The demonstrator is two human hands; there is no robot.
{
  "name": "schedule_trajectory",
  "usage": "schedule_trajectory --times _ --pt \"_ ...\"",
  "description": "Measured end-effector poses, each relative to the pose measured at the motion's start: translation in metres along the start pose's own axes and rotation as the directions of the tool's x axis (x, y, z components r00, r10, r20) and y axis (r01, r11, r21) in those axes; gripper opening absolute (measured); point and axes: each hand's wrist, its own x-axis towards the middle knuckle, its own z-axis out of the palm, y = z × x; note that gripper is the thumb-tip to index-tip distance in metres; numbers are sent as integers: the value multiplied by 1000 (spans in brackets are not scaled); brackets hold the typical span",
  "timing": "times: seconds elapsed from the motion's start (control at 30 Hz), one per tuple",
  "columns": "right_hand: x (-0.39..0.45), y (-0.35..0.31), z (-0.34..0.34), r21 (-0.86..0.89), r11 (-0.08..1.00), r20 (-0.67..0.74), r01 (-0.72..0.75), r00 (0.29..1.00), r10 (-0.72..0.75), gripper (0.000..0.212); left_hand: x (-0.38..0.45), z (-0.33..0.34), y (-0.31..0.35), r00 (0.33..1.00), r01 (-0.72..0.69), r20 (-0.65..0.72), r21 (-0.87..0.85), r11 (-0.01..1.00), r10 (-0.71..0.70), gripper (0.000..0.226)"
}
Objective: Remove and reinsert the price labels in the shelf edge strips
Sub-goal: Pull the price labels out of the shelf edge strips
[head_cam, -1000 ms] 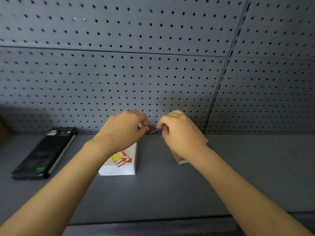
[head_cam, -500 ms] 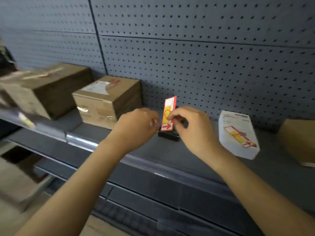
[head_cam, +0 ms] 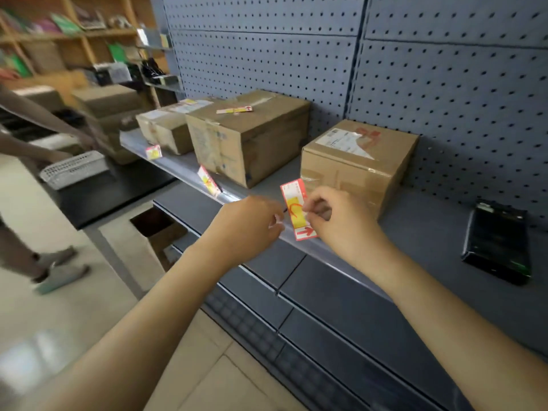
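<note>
A red, white and yellow price label [head_cam: 296, 209] stands upright above the shelf edge strip [head_cam: 332, 256]. My right hand [head_cam: 341, 221] pinches its right side. My left hand [head_cam: 252, 223] is curled just left of the label, fingertips close to its lower edge; whether they touch it is unclear. Further left along the same strip, a second label [head_cam: 209, 180] sticks out tilted, and a third label [head_cam: 153, 152] sits near the far end. Another label [head_cam: 234, 110] lies on top of the big cardboard box [head_cam: 246, 137].
Cardboard boxes [head_cam: 355, 164] stand on the grey shelf against the pegboard back wall [head_cam: 444, 93]. A black flat device [head_cam: 496, 241] lies on the shelf to the right. At the left stands a person [head_cam: 26, 173] beside a white basket [head_cam: 74, 169] on a dark table.
The view has swung left along the shelf, so more boxes and the aisle show. My hands stay together with the label, which now sits lower, at the shelf's front strip.
</note>
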Motion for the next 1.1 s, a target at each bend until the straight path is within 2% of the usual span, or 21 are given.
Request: schedule_trajectory --times 0.17,0.37,0.5,0.7,0.87,1.1 --pt "50 4 30 -34 998 37 -46 998 47 24 32 5 -46 997 -45 69 21 999 43 17" --pt "80 4 43 -130 977 32 -168 984 174 16 66 17 -80 982 -158 97 -41 987 161 19" --pt "78 2 48 -184 946 -33 -265 964 264 12 83 28 -91 953 -271 117 -69 960 278 18" --pt "48 4 45 -175 890 -169 -422 903 395 15 90 38 -79 857 -474 161 -127 872 489 19" --pt "14 9 24 -159 841 -365 -516 823 436 13 86 59 -52 764 -602 191 -131 787 616 22" --pt "-10 20 23 -185 808 -338 -559 808 482 13 85 73 -33 738 -671 124 40 740 663 22"
